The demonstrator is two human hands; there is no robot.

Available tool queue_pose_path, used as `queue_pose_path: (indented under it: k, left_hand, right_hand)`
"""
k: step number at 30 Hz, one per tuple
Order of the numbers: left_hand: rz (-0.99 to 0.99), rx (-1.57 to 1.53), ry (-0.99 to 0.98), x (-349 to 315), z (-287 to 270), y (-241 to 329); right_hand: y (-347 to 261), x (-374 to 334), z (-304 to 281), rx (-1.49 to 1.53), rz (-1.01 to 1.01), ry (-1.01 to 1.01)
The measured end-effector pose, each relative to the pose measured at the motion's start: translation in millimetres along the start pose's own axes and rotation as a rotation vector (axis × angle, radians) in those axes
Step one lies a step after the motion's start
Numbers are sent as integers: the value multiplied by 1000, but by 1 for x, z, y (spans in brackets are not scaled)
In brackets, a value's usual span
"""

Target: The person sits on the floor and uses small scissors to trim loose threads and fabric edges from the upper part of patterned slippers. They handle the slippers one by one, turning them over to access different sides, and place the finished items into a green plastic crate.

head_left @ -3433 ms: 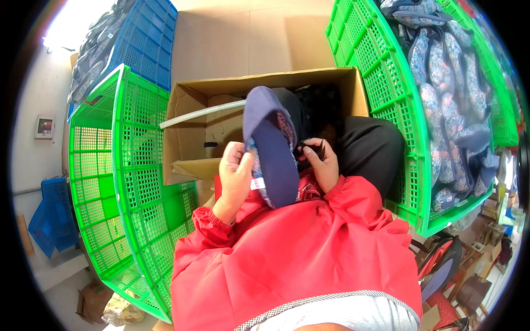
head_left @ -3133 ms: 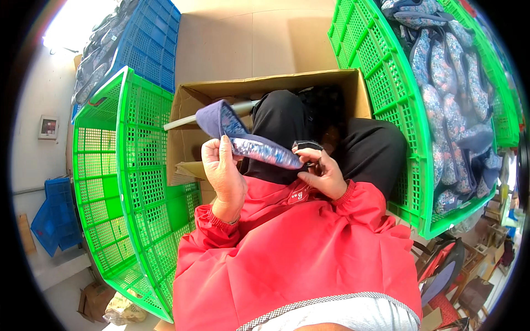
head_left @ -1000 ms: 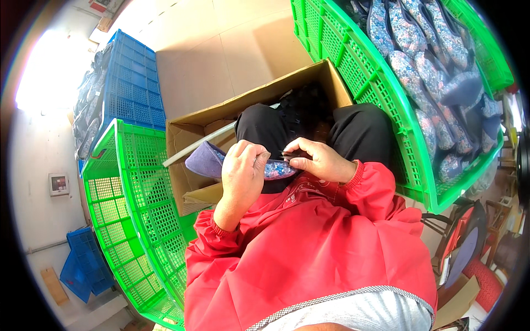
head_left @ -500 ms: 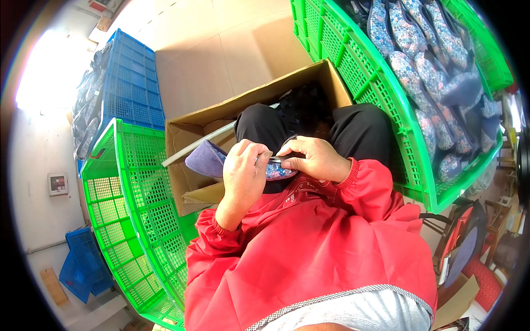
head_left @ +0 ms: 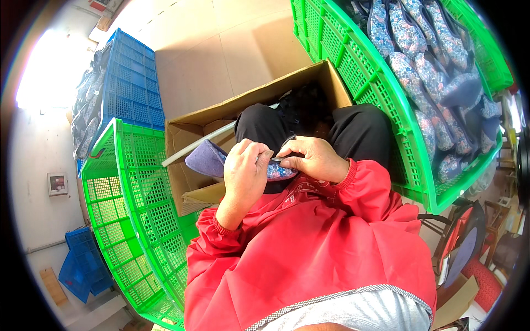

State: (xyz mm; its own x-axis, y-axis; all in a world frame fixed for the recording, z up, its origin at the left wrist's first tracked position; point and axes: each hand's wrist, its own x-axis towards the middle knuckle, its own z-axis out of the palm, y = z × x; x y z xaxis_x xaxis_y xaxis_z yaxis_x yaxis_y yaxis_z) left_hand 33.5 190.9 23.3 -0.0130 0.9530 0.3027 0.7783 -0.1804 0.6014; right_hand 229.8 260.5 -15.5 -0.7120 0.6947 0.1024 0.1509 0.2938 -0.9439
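Note:
Over my lap I hold a floral blue-and-pink cloth slipper (head_left: 280, 172) with a plain blue-violet felt part (head_left: 205, 159) sticking out to the left. My left hand (head_left: 245, 172) is closed round its middle, fingers on top. My right hand (head_left: 316, 159) is closed at the slipper's right end, thumb and forefinger pinching at the upper edge. A small dark, slightly shiny bit (head_left: 276, 159) shows between the two hands at that edge. Whether it is the slipper's trim or a small tool I cannot tell. The slipper's underside is hidden.
An open cardboard box (head_left: 221, 107) with dark material and a pale rod (head_left: 201, 142) stands before my knees. At right, a green crate (head_left: 364, 71) holds several floral slippers (head_left: 430, 77). Green crates (head_left: 146, 204) and a filled blue crate (head_left: 132, 77) stand at left.
My fingertips have shifted very slightly at the slipper's edge, and less of the shiny bit shows between them. The slipper stays held in nearly the same place.

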Motion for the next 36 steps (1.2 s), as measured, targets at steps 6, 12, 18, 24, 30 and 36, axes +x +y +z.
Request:
queue_pose_path:
  k: [6, 12, 18, 24, 30, 36]
  left_hand:
    - [-105, -17, 45, 1, 2, 1]
    - [-159, -20, 15, 12, 6, 6]
    - [146, -32, 9, 62, 30, 3]
    - [277, 37, 186, 75, 3, 3]
    - [224, 212, -394, 22, -46, 23]
    - [242, 410, -307, 3, -37, 0]
  right_hand:
    - [16, -9, 8, 209, 9, 72]
    - [22, -24, 21, 205, 13, 40]
    - [51, -27, 40, 691, 236, 184]
    - [81, -32, 43, 937, 382, 337]
    - [60, -21, 23, 1230, 552, 346]
    - [66, -25, 18, 1360, 747, 46]
